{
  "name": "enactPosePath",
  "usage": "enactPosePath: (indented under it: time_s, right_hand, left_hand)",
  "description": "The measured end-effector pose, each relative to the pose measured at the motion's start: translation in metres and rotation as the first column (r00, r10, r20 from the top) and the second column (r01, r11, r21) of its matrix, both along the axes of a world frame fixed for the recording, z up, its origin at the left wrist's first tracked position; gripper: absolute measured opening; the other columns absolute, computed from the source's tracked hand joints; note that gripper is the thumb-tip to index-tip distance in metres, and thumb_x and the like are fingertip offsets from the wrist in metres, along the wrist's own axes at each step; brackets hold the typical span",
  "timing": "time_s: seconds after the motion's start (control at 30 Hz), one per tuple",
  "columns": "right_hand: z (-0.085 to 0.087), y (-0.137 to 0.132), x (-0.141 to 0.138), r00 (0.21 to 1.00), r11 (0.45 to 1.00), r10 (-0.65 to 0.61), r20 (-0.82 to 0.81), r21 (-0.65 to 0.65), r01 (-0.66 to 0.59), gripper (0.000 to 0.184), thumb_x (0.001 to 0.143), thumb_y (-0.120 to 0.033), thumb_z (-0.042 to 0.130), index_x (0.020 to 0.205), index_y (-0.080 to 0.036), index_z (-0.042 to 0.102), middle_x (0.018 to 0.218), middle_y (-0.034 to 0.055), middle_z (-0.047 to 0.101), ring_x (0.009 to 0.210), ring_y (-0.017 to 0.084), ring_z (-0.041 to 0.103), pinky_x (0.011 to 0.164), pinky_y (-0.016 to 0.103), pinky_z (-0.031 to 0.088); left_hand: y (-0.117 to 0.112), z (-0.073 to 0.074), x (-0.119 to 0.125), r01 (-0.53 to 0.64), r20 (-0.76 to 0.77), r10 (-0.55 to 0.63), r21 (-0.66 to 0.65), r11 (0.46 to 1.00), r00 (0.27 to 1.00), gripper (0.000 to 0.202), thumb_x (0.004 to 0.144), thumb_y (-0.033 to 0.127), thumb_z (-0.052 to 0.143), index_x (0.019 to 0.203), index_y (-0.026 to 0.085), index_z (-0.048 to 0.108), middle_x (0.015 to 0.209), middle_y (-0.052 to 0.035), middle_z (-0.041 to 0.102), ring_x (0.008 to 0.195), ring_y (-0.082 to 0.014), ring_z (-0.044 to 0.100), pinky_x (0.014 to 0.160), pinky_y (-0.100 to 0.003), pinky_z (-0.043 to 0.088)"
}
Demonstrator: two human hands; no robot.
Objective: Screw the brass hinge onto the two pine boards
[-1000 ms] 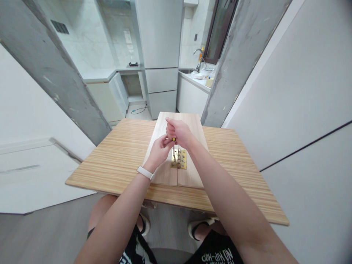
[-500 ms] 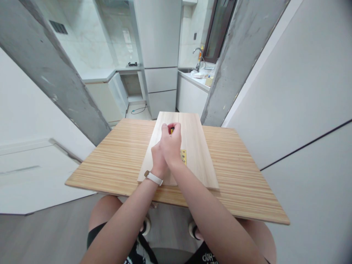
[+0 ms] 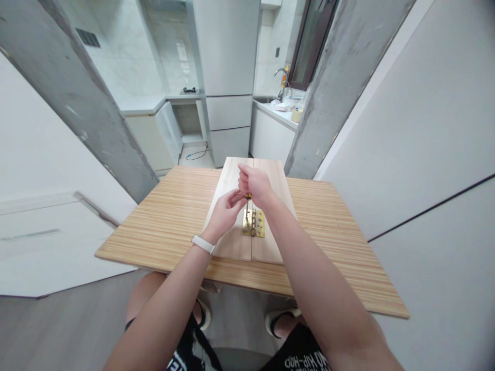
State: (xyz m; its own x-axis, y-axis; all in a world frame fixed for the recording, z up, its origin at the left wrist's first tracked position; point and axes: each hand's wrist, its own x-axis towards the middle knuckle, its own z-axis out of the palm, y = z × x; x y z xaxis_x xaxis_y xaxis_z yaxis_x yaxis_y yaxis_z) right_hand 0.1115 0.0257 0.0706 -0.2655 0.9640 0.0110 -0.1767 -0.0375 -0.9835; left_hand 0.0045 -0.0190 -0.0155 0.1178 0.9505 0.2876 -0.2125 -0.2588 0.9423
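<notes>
My right hand [image 3: 256, 185] is wrapped round the handle of a screwdriver [image 3: 247, 207], a little yellow and black showing below the fist. Its thin shaft points down to the left leaf of a brass hinge [image 3: 260, 224]. My left hand [image 3: 225, 210], with a white watch band at the wrist, pinches the screwdriver just under the handle with its fingertips. Across the seam of two pale wooden boards [image 3: 270, 252] lies the hinge, opened flat, with screws showing in its leaves. The screwdriver's tip blends into the hinge, so exact contact is unclear.
The boards rest on a striped wooden table [image 3: 328, 232], whose front edge is above my knees. Beyond it stand a fridge [image 3: 228, 51] and a sink counter [image 3: 276, 116] with a faucet. Grey pillars and white panels flank the table.
My hands, clasped together before over the boards, have moved apart. The right has shifted right and the left has turned to the screwdriver's side. The hinge and screwdriver shaft now show.
</notes>
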Motion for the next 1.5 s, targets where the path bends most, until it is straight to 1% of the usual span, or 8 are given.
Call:
enactPosePath:
  time_s: [0.17, 0.27, 0.43, 0.77, 0.97, 1.1, 1.27, 1.5]
  right_hand:
    - [-0.003, 0.003, 0.009, 0.984, 0.986, 0.158, -0.081, 0.058, -0.154, 0.057, 0.092, -0.054, 0.057, 0.051, -0.024, 0.031, 0.043, -0.0082, 0.026, 0.04, 0.008, 0.021, 0.043, 0.026, 0.017]
    - [-0.014, 0.001, 0.006, 0.999, 0.979, -0.04, 0.024, 0.2, 0.035, 0.058, 0.097, -0.061, 0.049, 0.053, -0.023, 0.042, 0.046, -0.0033, 0.04, 0.045, 0.011, 0.038, 0.048, 0.027, 0.031]
    - [-0.02, -0.016, 0.0, 0.906, 0.807, -0.42, 0.054, 0.479, 0.346, 0.033, 0.097, -0.049, 0.056, 0.078, -0.022, 0.057, 0.075, -0.0001, 0.061, 0.073, 0.015, 0.057, 0.072, 0.028, 0.045]
    - [-0.01, -0.054, -0.036, 0.738, 0.688, -0.674, 0.039, 0.398, 0.607, 0.016, 0.095, -0.036, 0.056, 0.088, -0.024, 0.048, 0.089, 0.0018, 0.058, 0.086, 0.019, 0.055, 0.084, 0.034, 0.044]
    - [-0.013, -0.038, -0.032, 0.707, 0.671, -0.703, 0.081, 0.403, 0.622, 0.041, 0.102, -0.043, 0.043, 0.066, -0.025, 0.036, 0.06, -0.0035, 0.043, 0.059, 0.015, 0.041, 0.059, 0.031, 0.033]
    - [-0.013, -0.015, -0.024, 0.819, 0.795, -0.571, 0.054, 0.285, 0.535, 0.05, 0.098, -0.047, 0.048, 0.056, -0.025, 0.031, 0.05, -0.0046, 0.034, 0.049, 0.013, 0.034, 0.051, 0.031, 0.027]
    - [-0.003, -0.002, -0.01, 0.993, 0.984, -0.121, 0.01, 0.136, 0.118, 0.05, 0.086, -0.044, 0.062, 0.053, -0.026, 0.029, 0.044, -0.0081, 0.027, 0.042, 0.009, 0.024, 0.042, 0.028, 0.019]
    - [0.012, 0.0, 0.01, 0.94, 0.945, 0.324, -0.11, -0.005, -0.326, 0.053, 0.081, -0.039, 0.066, 0.055, -0.027, 0.021, 0.044, -0.0107, 0.019, 0.042, 0.007, 0.012, 0.042, 0.027, 0.011]
  left_hand:
    - [0.003, 0.007, 0.011, 0.02, 0.007, -0.021, 0.041, 0.999, 1.0, 0.035, 0.086, 0.022, 0.073, 0.118, 0.013, 0.067, 0.113, -0.0121, 0.077, 0.108, -0.0234, 0.071, 0.092, -0.031, 0.055]
    - [0.005, 0.005, 0.013, -0.04, -0.023, 0.041, 0.039, 0.998, 0.999, 0.031, 0.085, 0.021, 0.073, 0.114, 0.013, 0.068, 0.107, -0.0114, 0.078, 0.102, -0.0235, 0.073, 0.089, -0.032, 0.056]
    - [-0.002, 0.007, 0.014, -0.168, -0.092, 0.176, 0.087, 0.982, 0.98, 0.019, 0.082, 0.017, 0.068, 0.099, 0.011, 0.074, 0.099, -0.0116, 0.078, 0.095, -0.0231, 0.073, 0.085, -0.031, 0.057]
    - [-0.009, 0.002, 0.027, -0.56, -0.461, 0.588, 0.213, 0.801, 0.665, 0.02, 0.08, 0.009, 0.063, 0.062, 0.017, 0.065, 0.056, -0.0006, 0.06, 0.055, -0.0132, 0.049, 0.054, -0.026, 0.033]
    - [-0.016, 0.005, 0.02, -0.423, -0.322, 0.448, 0.151, 0.894, 0.834, 0.007, 0.08, 0.017, 0.068, 0.074, 0.014, 0.072, 0.07, -0.0038, 0.071, 0.068, -0.0168, 0.061, 0.06, -0.025, 0.044]
    - [-0.007, 0.001, 0.009, -0.187, -0.157, 0.198, 0.086, 0.979, 0.967, 0.024, 0.076, 0.015, 0.072, 0.099, 0.012, 0.076, 0.094, -0.0092, 0.078, 0.089, -0.0224, 0.072, 0.082, -0.031, 0.057]
    - [0.004, 0.0, -0.003, 0.046, -0.086, -0.045, 0.018, 0.999, 0.995, 0.031, 0.082, 0.03, 0.078, 0.108, 0.013, 0.074, 0.107, -0.0118, 0.078, 0.1, -0.0241, 0.073, 0.093, -0.037, 0.057]
    - [0.004, 0.003, -0.005, 0.102, -0.114, -0.1, 0.007, 0.995, 0.988, 0.034, 0.09, 0.038, 0.072, 0.112, 0.012, 0.076, 0.102, -0.0121, 0.078, 0.098, -0.0239, 0.074, 0.092, -0.036, 0.056]
